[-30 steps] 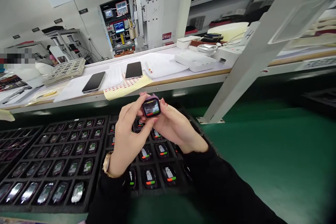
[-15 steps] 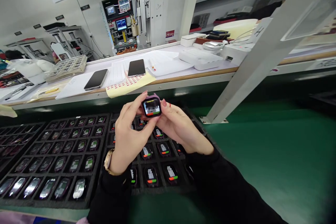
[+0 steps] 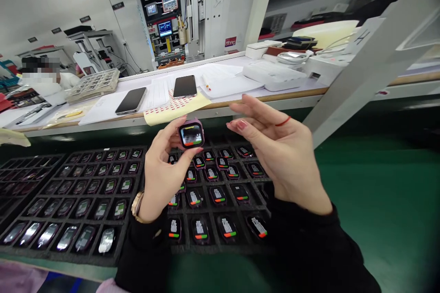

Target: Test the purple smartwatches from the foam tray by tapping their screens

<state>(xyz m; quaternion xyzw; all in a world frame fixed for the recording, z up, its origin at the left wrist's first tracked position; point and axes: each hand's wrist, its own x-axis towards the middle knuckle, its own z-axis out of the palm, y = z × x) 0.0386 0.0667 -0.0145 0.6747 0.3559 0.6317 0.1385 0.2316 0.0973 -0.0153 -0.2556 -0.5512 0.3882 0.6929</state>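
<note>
Half a second ago both hands were cupping the purple smartwatch body (image 3: 191, 133); now the right hand (image 3: 275, 151) is lifting off it and hanging to its 3 o'clock, near but clear of it, fingers spread and holding nothing. Only the left hand (image 3: 165, 174) is gripping the watch body, thumb pressing one edge and fingertips the other, with the lit screen facing the camera. A gold wristwatch (image 3: 138, 206) is showing at the left wrist, and a red thread is circling one finger of the right hand.

Below the hands, a black foam tray (image 3: 213, 247) is lying on the green conveyor belt (image 3: 371, 201), its pockets filled with watch bodies (image 3: 220, 194) whose screens are showing white text and coloured bars. At 9 o'clock of that tray, a second foam tray (image 3: 127, 238) is carrying rows of darker watch bodies (image 3: 103, 187).

At 12 o'clock, beyond the belt, a white workbench (image 3: 240, 98) is bearing two dark phones (image 3: 131, 100) lying flat on papers, a yellow sheet of red stickers (image 3: 172, 107) and white boxes (image 3: 275, 75). Behind it a test machine (image 3: 165, 27) is showing small lit displays. At 10 o'clock a co-worker (image 3: 51, 82) is sitting far off.
</note>
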